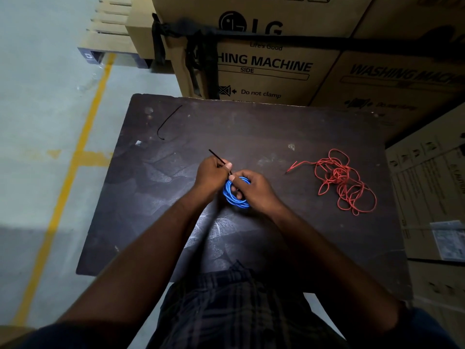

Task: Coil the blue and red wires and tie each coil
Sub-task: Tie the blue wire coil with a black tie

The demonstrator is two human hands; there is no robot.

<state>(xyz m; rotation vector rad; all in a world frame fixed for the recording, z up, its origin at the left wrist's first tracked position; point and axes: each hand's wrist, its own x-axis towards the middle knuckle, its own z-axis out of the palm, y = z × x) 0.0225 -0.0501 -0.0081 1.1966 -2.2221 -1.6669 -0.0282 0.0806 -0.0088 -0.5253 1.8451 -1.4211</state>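
Gripping one blue coil (237,203), one black tie (216,155); one red tangle (339,178)

A dark, scuffed tabletop (176,235) carries everything, with pale chalky smears across its middle and near side. By its far left corner lies a thin black tie (167,122), bent into a shallow hook. On the right, well apart from it, a loose tangle of red wire (344,182) sprawls flat, one free end pointing toward the middle. Two pale scraps (138,142) sit further back. Over the middle the right hand (254,190) grips the blue coil (235,199) and the left hand (212,172) pinches a second tie (218,159); whether the coil touches the top cannot be told
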